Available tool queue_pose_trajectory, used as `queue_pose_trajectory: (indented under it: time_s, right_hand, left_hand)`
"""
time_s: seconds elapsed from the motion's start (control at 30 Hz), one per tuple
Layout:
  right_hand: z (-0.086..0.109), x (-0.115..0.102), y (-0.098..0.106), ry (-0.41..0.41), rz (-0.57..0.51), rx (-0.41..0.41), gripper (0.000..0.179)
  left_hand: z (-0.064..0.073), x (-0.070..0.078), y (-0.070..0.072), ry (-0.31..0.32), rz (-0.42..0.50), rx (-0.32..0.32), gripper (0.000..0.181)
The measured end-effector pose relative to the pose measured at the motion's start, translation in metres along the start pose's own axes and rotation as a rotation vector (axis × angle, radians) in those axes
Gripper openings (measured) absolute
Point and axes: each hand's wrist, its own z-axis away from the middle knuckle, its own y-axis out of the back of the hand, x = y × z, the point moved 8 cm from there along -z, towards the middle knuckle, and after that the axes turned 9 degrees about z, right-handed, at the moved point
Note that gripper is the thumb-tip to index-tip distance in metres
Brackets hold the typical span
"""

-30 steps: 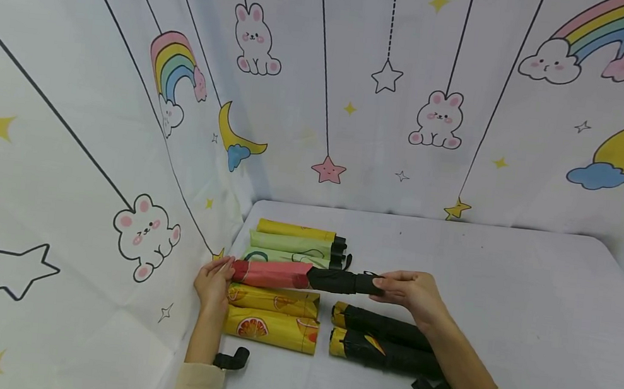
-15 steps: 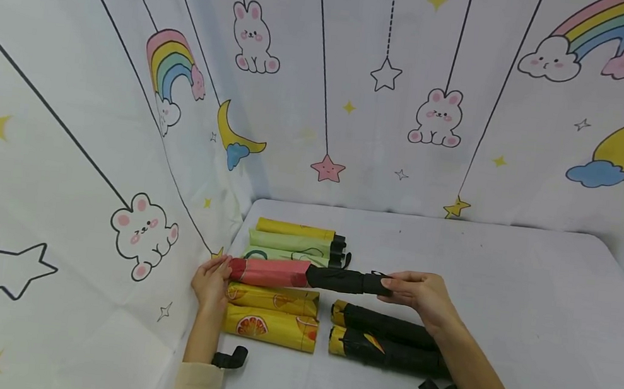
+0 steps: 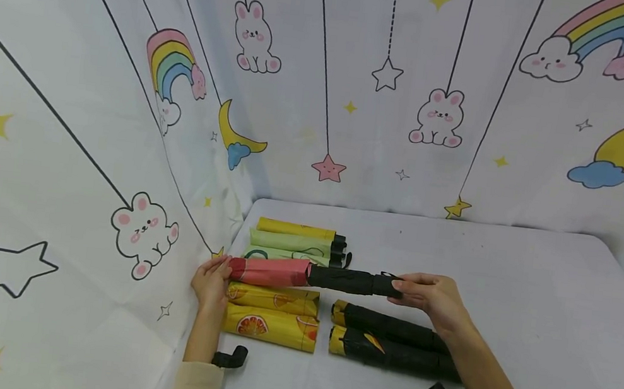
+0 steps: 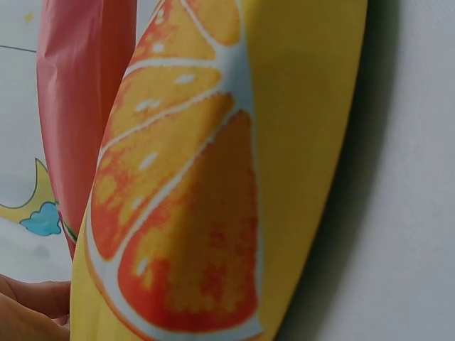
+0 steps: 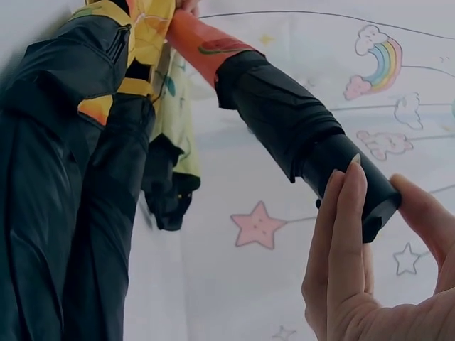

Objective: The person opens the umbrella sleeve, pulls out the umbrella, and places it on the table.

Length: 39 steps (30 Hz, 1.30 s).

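A folded black umbrella (image 3: 341,280) sits partly inside a red fabric cover (image 3: 272,271), held level over the row. My left hand (image 3: 211,280) pinches the far left end of the cover. At the other end my right hand (image 3: 431,302) grips the umbrella's short black handle (image 5: 348,179) between thumb and fingers. Below them lie two yellow covers with orange-slice prints (image 3: 269,327). To their right are two folded black umbrellas with yellow trim (image 3: 386,353). In the left wrist view a yellow cover (image 4: 306,106) fills the middle, hiding most of the left hand.
Behind the red cover, two light green covered umbrellas (image 3: 290,241) and a yellow one (image 3: 297,228) lie side by side at the table's back left. The white table (image 3: 541,294) extends to the right. A printed white curtain (image 3: 296,123) rises behind and at the left.
My right hand has moved right with the umbrella handle, and more of the black umbrella shows outside the red cover. My left hand has stayed nearly in place, pinching the cover's end.
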Motion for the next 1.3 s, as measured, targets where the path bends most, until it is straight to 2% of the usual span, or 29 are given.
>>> queue_pose_trajectory:
  time_s: [0.2, 0.53, 0.87, 1.3]
  right_hand:
    - [0.003, -0.003, 0.007, 0.025, -0.008, -0.005, 0.025]
    - [0.014, 0.002, 0.024, 0.010, -0.005, 0.010, 0.021]
    - [0.023, -0.004, 0.039, 0.053, -0.038, -0.008, 0.014]
    - [0.035, -0.002, 0.068, 0.061, -0.025, 0.018, 0.015]
  left_hand:
    - [-0.003, 0.000, 0.003, -0.010, 0.021, 0.001, 0.036]
    - [-0.004, -0.002, 0.006, -0.004, -0.017, 0.009, 0.039]
    - [-0.006, -0.002, 0.006, -0.019, -0.038, 0.004, 0.041]
    - [-0.005, 0.000, 0.006, -0.019, -0.042, 0.004, 0.040]
